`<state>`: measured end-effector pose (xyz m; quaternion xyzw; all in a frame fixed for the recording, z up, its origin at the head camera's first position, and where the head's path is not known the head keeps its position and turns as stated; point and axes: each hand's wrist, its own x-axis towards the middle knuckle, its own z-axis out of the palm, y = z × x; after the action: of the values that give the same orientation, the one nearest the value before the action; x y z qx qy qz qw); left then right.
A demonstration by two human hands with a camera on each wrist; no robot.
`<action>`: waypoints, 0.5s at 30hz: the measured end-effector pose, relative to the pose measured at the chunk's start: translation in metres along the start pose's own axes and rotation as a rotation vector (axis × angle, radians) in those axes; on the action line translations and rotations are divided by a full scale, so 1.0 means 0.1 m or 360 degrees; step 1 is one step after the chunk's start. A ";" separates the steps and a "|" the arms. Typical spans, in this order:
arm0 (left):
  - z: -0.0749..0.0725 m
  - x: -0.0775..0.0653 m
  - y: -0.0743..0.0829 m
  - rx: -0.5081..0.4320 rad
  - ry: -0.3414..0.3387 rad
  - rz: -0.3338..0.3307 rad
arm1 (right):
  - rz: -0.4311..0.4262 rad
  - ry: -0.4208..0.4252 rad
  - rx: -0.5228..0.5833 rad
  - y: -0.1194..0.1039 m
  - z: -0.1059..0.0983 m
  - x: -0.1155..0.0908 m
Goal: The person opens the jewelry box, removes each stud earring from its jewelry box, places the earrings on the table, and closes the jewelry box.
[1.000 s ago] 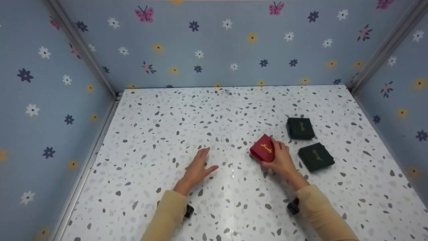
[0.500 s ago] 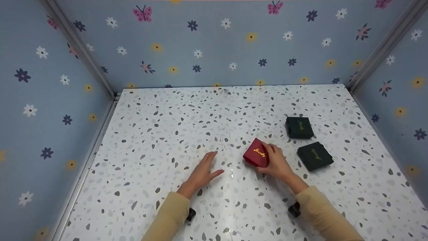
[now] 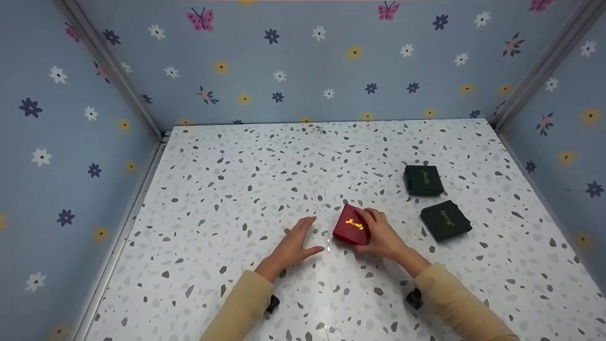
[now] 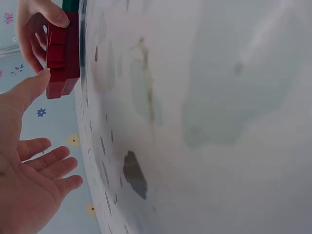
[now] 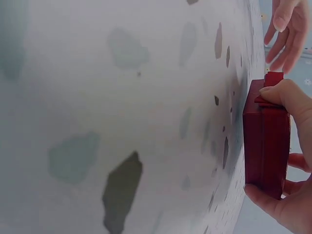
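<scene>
My right hand [image 3: 382,238] grips a small red jewelry box [image 3: 346,231] with gold lettering on its lid, just right of the table's middle. In the right wrist view, thumb and fingers hold opposite sides of the red box [image 5: 269,141], and a flap sticks out by the thumb. My left hand [image 3: 289,245] is held to the left of the box, fingers extended and thumb apart, with nothing in it. The left wrist view shows that hand's palm [image 4: 24,195] open, its thumb overlapping the edge of the box there.
Two dark green boxes with gold lettering lie at the right, one farther back [image 3: 423,181] and one nearer [image 3: 446,220]. Blue flower-patterned panels [image 3: 303,57] enclose the back and sides of the speckled white table [image 3: 227,166].
My right hand has brought the red jewelry box left and nearer to me, away from the green boxes. My left hand has shifted slightly right, towards it.
</scene>
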<state>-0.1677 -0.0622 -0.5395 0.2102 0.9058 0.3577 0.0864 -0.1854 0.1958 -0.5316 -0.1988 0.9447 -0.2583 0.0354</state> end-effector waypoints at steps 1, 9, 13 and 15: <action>0.00 0.00 0.01 -0.0004 -0.0007 0.0007 | -0.0003 -0.0017 0.0002 -0.01 0.01 0.00; -0.02 0.01 0.05 -0.0007 -0.0082 0.0035 | -0.0049 -0.0102 -0.0020 -0.07 0.07 0.00; -0.02 0.03 0.05 -0.0013 -0.0110 0.0083 | -0.0150 -0.0098 -0.0003 -0.08 0.09 0.01; -0.01 0.03 0.05 0.0001 -0.0116 0.0119 | -0.0218 -0.0107 -0.0001 -0.09 0.10 0.01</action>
<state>-0.1692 -0.0586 -0.5356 0.2569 0.8936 0.3524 0.1058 -0.1816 0.1837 -0.5362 -0.2717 0.9272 -0.2530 0.0493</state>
